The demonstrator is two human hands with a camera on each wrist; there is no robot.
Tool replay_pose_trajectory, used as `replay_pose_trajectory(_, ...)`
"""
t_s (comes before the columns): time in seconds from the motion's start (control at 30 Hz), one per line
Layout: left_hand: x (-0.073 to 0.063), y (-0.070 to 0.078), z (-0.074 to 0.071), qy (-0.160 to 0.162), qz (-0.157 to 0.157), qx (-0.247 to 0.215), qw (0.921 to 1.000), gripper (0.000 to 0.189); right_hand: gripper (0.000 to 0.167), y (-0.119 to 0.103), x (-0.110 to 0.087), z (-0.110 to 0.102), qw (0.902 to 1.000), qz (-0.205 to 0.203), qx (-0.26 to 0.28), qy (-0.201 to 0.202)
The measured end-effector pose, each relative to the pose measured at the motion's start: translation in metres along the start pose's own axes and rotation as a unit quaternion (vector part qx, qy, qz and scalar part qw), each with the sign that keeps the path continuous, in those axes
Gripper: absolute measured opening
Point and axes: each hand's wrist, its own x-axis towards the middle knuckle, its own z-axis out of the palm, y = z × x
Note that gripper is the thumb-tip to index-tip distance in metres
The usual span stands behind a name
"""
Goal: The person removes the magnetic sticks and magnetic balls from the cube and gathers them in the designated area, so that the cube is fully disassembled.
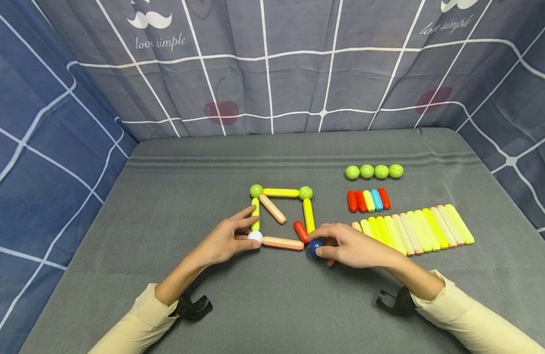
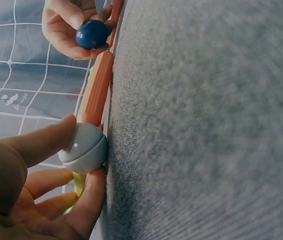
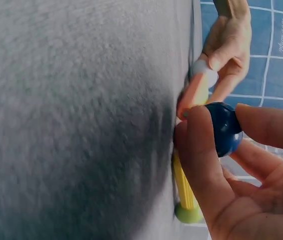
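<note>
My left hand (image 1: 221,242) pinches a white ball (image 1: 255,237) between thumb and fingers at the near left corner of a rod frame. A dark blue ball (image 1: 315,247) is pinched by my right hand (image 1: 349,245) at the near right corner. Between the balls lies a salmon rod (image 1: 283,243). Yellow rods form the left side (image 1: 255,223), far side (image 1: 281,192) and right side (image 1: 308,214). Green balls sit at the far left corner (image 1: 256,191) and far right corner (image 1: 305,192). Inside, a second salmon rod (image 1: 272,209) slants from the far left; a short red rod (image 1: 300,231) points toward the blue ball.
Right of the frame, a row of yellow and salmon rods (image 1: 415,231) lies side by side, partly behind my right hand. Beyond it are short coloured rods (image 1: 369,200) and a row of green balls (image 1: 374,171). A checked curtain (image 1: 294,88) encloses the grey table (image 1: 188,182).
</note>
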Motion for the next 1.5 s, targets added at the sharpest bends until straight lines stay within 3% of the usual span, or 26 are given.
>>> replay_pose_trajectory(0.17,0.001,0.0,0.001,-0.001,0.002,-0.002,1.0,0.063,0.031,-0.001,-0.011,-0.018,0.9968,0.006,-0.031,0.073)
replay_pose_trajectory(0.3,0.001,0.001,0.001,0.001,0.003,-0.006,1.0,0.063,0.032,0.002,-0.026,-0.047,0.9834,0.022,-0.07,0.166)
replay_pose_trajectory(0.47,-0.001,-0.001,0.001,0.004,0.008,-0.005,0.9999,0.064,0.04,0.017,-0.045,-0.098,0.9554,0.082,-0.091,0.269)
replay_pose_trajectory(0.63,-0.002,-0.001,-0.001,0.004,0.009,-0.01,0.9999,0.064,0.047,0.043,-0.053,-0.146,0.9237,0.153,-0.112,0.333)
replay_pose_trajectory(0.7,-0.003,-0.001,-0.001,0.006,0.009,-0.008,0.9999,0.064,0.048,0.054,-0.052,-0.161,0.9179,0.177,-0.105,0.339)
replay_pose_trajectory(0.9,-0.003,0.0,-0.001,0.008,0.009,-0.008,0.9999,0.063,0.048,0.081,-0.046,-0.186,0.9172,0.228,-0.073,0.318)
replay_pose_trajectory(1.23,-0.001,-0.003,0.0,0.002,0.005,-0.011,0.9999,0.063,0.05,0.091,-0.042,-0.197,0.9227,0.256,-0.065,0.281)
replay_pose_trajectory(1.37,0.0,-0.004,0.0,0.001,0.002,-0.005,1.0,0.064,0.052,0.094,-0.045,-0.195,0.9201,0.251,-0.068,0.293)
replay_pose_trajectory(1.5,0.0,-0.004,-0.001,-0.001,0.001,-0.005,1.0,0.064,0.051,0.093,-0.049,-0.19,0.9059,0.237,-0.097,0.337)
